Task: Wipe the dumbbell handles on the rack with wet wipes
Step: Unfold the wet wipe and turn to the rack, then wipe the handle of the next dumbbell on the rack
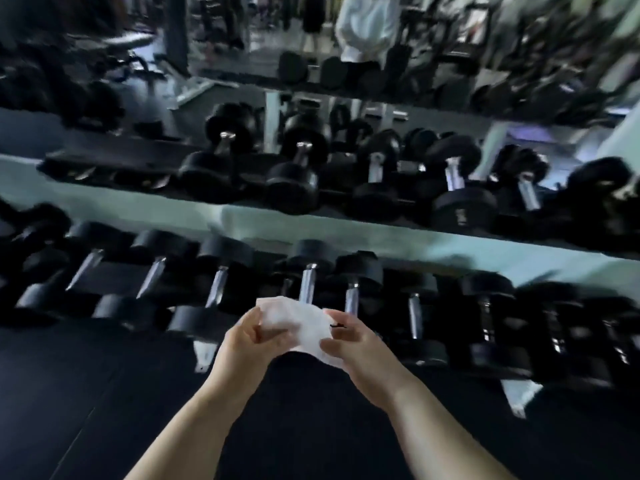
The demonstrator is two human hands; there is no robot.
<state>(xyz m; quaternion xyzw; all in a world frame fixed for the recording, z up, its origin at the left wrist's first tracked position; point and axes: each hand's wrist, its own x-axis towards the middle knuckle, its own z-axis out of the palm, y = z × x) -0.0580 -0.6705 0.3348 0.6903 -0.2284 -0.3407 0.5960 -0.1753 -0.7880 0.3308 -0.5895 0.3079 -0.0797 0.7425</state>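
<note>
Prep step: wet wipe (304, 329) held between both hands over the floor, just in front of the lower rack (485, 261) row, not touching any dumbbell. Left hand (242, 341) fingers pinched on the wipe's left edge, right hand (356, 344) fingers clamped on its right edge; looks like spreading or folding it. No handle contact yet, so wiping of this spot not begun, by my read. Next move likely: bunch wipe into one hand, reach forward to nearest chrome handle (306, 284), wrap and rub along it. Frame blurry; upper-shelf detail unclear.
</note>
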